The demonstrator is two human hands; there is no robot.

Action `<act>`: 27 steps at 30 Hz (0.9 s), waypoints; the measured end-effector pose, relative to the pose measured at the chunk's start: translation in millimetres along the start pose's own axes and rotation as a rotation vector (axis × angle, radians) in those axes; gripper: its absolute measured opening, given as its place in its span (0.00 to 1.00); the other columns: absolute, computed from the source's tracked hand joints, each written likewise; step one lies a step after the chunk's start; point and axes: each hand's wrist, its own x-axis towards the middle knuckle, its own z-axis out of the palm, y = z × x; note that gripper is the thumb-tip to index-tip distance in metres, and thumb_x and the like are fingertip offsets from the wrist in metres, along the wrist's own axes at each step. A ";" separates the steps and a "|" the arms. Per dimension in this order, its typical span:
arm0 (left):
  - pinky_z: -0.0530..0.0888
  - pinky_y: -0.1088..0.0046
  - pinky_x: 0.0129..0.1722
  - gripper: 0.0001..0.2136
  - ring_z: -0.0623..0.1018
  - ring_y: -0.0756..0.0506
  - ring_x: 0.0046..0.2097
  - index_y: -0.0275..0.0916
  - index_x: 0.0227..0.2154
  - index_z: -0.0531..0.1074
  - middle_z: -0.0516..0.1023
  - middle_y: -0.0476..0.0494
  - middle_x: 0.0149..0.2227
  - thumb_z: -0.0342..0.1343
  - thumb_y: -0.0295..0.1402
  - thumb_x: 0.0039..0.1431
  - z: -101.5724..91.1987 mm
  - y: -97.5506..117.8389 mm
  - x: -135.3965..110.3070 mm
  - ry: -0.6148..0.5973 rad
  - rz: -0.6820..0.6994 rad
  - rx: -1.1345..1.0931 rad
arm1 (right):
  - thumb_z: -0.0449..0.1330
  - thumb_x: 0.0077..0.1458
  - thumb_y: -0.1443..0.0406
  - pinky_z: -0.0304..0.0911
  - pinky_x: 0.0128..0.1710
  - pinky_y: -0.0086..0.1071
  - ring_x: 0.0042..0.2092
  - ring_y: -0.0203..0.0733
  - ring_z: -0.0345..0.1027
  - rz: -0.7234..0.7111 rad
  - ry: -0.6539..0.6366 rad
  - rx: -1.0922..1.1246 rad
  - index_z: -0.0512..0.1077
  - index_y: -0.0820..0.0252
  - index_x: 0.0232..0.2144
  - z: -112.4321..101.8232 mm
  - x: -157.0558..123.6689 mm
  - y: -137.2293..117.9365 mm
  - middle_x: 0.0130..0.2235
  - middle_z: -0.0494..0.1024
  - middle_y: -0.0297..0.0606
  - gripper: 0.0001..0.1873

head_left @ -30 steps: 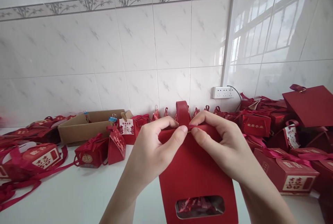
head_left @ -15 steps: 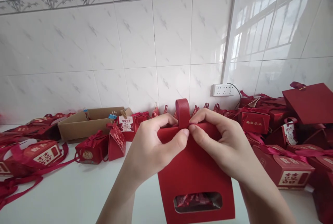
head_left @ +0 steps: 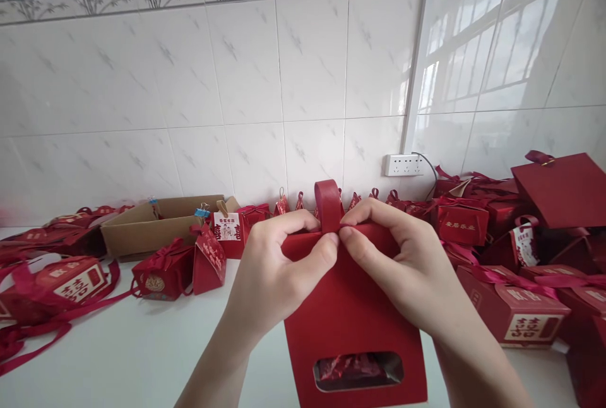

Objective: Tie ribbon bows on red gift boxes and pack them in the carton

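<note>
A tall red gift box (head_left: 355, 307) stands upright in front of me, narrowing to a flat top edge. A dark red strap loop (head_left: 327, 203) rises from the middle of that edge. Low on the box's front, a clear window (head_left: 358, 371) shows red wrapped contents. My left hand (head_left: 288, 263) pinches the top edge at the loop's base, thumb in front and fingers behind. From the other side my right hand (head_left: 398, 256) pinches the same edge, its thumb close beside the left thumb. The fingers behind the box are partly hidden.
On the white table (head_left: 156, 357), an open cardboard box (head_left: 142, 231) and several small red boxes stand at left, with a trailing ribbon (head_left: 85, 313). More red boxes (head_left: 516, 307) crowd the right side. A power strip (head_left: 404, 165) is on the tiled wall behind.
Both hands keep their pinch at the box's top edge, with hardly any movement. The whole view has shifted very slightly.
</note>
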 end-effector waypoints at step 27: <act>0.66 0.78 0.22 0.08 0.69 0.52 0.24 0.38 0.20 0.68 0.71 0.52 0.21 0.54 0.32 0.53 5.0 -0.2 -0.5 0.023 -0.011 -0.054 | 0.53 0.57 0.63 0.57 0.18 0.21 0.25 0.32 0.62 -0.042 0.022 -0.088 0.67 0.59 0.29 -3.7 -3.6 0.2 0.27 0.70 0.34 0.07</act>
